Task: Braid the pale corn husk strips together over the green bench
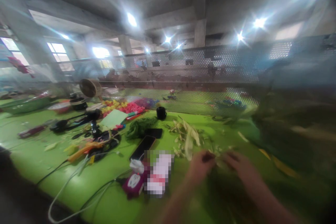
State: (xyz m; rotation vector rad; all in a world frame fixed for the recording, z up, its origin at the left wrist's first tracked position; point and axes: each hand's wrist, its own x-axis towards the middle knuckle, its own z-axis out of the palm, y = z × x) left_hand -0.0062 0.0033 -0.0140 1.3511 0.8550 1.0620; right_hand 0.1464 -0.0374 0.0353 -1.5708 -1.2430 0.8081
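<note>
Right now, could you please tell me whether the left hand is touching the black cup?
Apart: the head view shows green tabletop and pale strips between the left hand and the black cup.

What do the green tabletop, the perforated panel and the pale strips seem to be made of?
Green tabletop: perhaps plastic or laminate, glossy, with reflections. Perforated panel: probably metal, dull grey, with regular holes. Pale strips: perhaps dried husk or fabric, matte, thin, curled; blur leaves it open.

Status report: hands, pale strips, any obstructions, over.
Left hand, right hand close together; grips blurred. Pale yellow-green, long flat strips heaped just beyond left hand. No obvious obstruction, though blurred.
</note>
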